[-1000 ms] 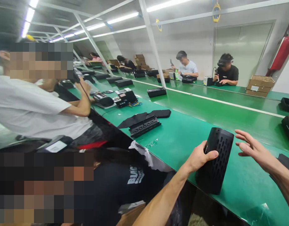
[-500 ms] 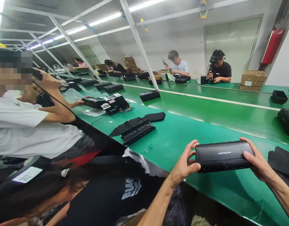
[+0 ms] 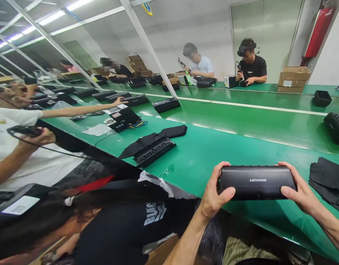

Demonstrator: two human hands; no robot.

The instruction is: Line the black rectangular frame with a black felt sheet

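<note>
I hold a long black device (image 3: 256, 182) with small upside-down lettering level above the near edge of the green table (image 3: 227, 151). My left hand (image 3: 213, 195) grips its left end, thumb on the front and fingers curled over the top. My right hand (image 3: 299, 189) clasps the right end the same way. The device's smooth side faces me.
A stack of black flat pieces (image 3: 328, 184) lies at the right. A black perforated unit (image 3: 336, 127) sits further right. A black slotted part with black sheets (image 3: 154, 145) lies to the left. Seated workers crowd the left side; two people sit across the table.
The device went from standing on end in my left hand to lying level between both hands. It has since shifted slightly left and nearer me; my view tilted down.
</note>
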